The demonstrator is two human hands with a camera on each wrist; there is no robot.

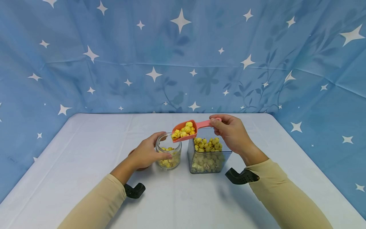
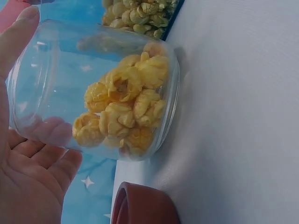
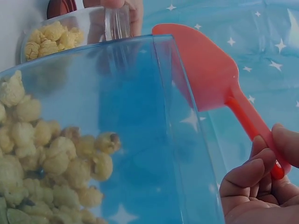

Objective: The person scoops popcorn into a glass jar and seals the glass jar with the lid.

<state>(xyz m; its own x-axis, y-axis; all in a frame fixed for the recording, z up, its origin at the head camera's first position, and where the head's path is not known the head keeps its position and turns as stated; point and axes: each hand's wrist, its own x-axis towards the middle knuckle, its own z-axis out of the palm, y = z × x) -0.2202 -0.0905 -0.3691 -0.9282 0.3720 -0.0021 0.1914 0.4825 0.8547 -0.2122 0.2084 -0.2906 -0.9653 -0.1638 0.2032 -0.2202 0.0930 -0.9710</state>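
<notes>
My left hand (image 1: 148,152) grips a round glass jar (image 1: 176,156) by its upper part, the thumb in front and the other fingers behind. Yellow popcorn (image 2: 124,102) fills the lower part of the jar, which stands on the table. By the end of its handle, my right hand (image 1: 231,131) pinches a pink-red scoop (image 1: 203,123) between thumb and fingers. Popcorn (image 1: 185,129) is heaped in the scoop. Its front lip overlaps the jar's right rim in the head view. Right of the jar, below the right hand, stands a clear bluish container (image 1: 192,162) holding more popcorn (image 3: 60,158).
A reddish-brown round object (image 2: 149,205) lies left of the jar, mostly behind the left hand in the head view. White cloth covers the table (image 1: 177,203). Behind it hangs a blue curtain (image 1: 137,44) with white stars.
</notes>
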